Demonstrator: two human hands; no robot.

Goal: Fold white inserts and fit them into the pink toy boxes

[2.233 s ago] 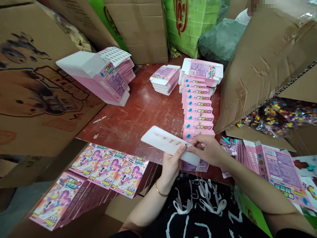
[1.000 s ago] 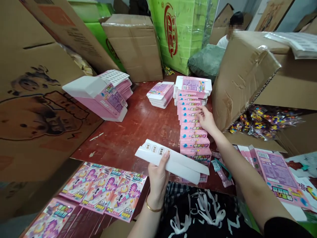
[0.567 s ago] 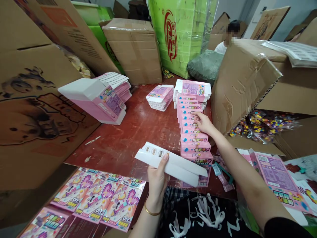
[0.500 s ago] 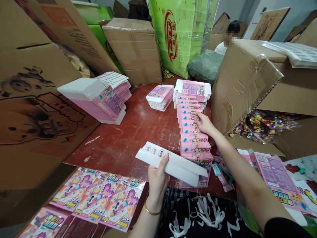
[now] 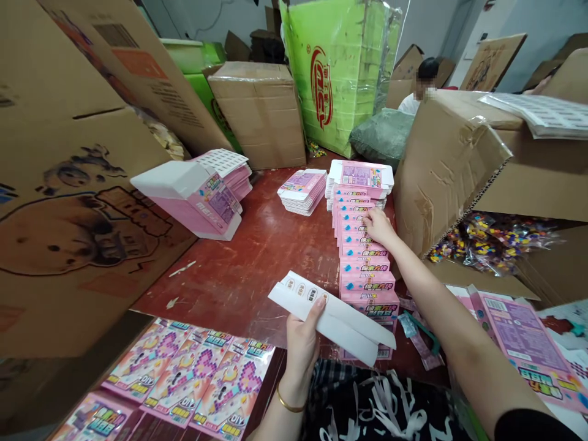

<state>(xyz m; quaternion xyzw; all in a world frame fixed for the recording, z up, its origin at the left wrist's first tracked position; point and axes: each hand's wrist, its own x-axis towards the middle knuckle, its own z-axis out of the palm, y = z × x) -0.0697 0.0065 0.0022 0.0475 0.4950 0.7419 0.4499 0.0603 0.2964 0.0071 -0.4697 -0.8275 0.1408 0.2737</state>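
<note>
My left hand (image 5: 304, 335) grips a folded white sticker sheet (image 5: 334, 323), its thumb on top beside a few printed oval stickers. The sheet is tilted over the near end of a long row of pink boxes (image 5: 367, 285), partly covering the nearest one. Farther along that row, my right hand (image 5: 380, 228) has its fingers bent together against the front of a box. Whether a small sticker is between those fingertips is hidden.
Flat pink cartons (image 5: 303, 188) are stacked beyond, with another stack (image 5: 361, 174) behind the row. A large open pink box (image 5: 193, 199) lies left. Finished-looking boxes (image 5: 229, 380) fill a carton at lower left. A big cardboard box (image 5: 450, 165) borders the right; a person (image 5: 411, 101) sits behind.
The camera view has shifted slightly, so the scene sits lower. My right hand's fingers have curled in more at the row of boxes. My left hand still holds the sheet.
</note>
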